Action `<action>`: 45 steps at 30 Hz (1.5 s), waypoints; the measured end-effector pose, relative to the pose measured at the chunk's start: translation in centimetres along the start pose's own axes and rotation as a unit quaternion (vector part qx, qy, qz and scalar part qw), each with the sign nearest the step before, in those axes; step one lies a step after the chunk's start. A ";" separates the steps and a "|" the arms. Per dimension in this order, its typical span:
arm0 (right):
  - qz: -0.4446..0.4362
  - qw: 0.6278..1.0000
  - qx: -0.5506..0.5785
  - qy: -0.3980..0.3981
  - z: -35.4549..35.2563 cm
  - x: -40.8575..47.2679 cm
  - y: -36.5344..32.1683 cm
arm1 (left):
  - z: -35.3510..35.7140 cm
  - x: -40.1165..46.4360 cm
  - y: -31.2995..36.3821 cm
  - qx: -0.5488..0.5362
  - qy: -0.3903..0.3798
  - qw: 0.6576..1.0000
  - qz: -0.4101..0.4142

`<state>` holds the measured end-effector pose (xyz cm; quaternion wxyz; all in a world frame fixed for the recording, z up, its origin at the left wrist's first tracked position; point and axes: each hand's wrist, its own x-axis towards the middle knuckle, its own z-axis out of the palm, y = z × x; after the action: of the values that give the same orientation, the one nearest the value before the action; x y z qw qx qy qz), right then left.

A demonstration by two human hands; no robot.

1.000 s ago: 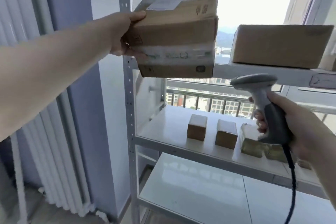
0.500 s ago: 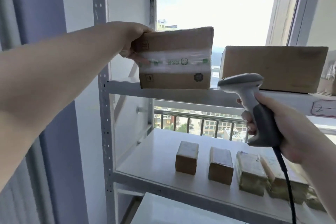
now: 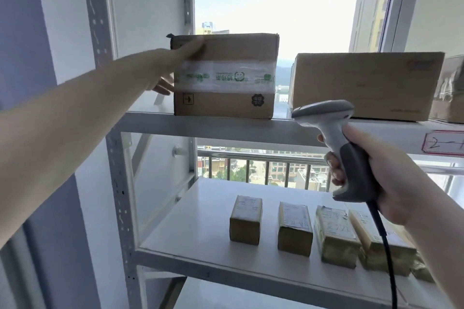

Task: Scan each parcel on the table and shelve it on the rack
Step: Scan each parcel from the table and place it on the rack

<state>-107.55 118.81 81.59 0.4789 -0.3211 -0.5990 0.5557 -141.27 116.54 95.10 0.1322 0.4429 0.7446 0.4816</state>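
Left hand (image 3: pixel 163 70) grips taped parcel (image 3: pixel 224 75) at its left end, base on upper rack shelf (image 3: pixel 226 128), flush with front edge. Green print on tape unreadable; arrow mark lower left. Open gap before neighbouring box (image 3: pixel 364 85). Right hand (image 3: pixel 371 173) wrapped round scanner (image 3: pixel 339 143). Shelf tag (image 3: pixel 444 144) reads "2-".

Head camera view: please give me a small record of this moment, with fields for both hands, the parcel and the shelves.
left hand: left hand grips the left end of the taped carton
taped carton: sits on the upper shelf, left of a wider carton
right hand: right hand holds the scanner, cable hanging down
lower shelf: lower shelf carries a row of small parcels
shelf label: red-bordered, only partly visible
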 end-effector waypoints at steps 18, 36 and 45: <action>-0.010 0.999 0.016 0.042 1.8 0.2 0.1 | 7.4 6.8 -4.9 -0.205 0.051 0.960 0.184; 0.002 0.997 0.033 0.075 2.2 0.0 1.2 | 9.2 6.4 -5.5 -0.158 0.130 0.961 0.186; 0.004 0.996 0.056 0.063 1.7 -0.8 1.8 | 9.9 3.6 -5.9 -0.113 0.212 0.953 0.186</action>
<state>-109.08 117.77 79.78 0.5308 -0.3309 -0.5343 0.5686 -140.32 124.49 86.10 -0.0719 0.4436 0.6004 0.6615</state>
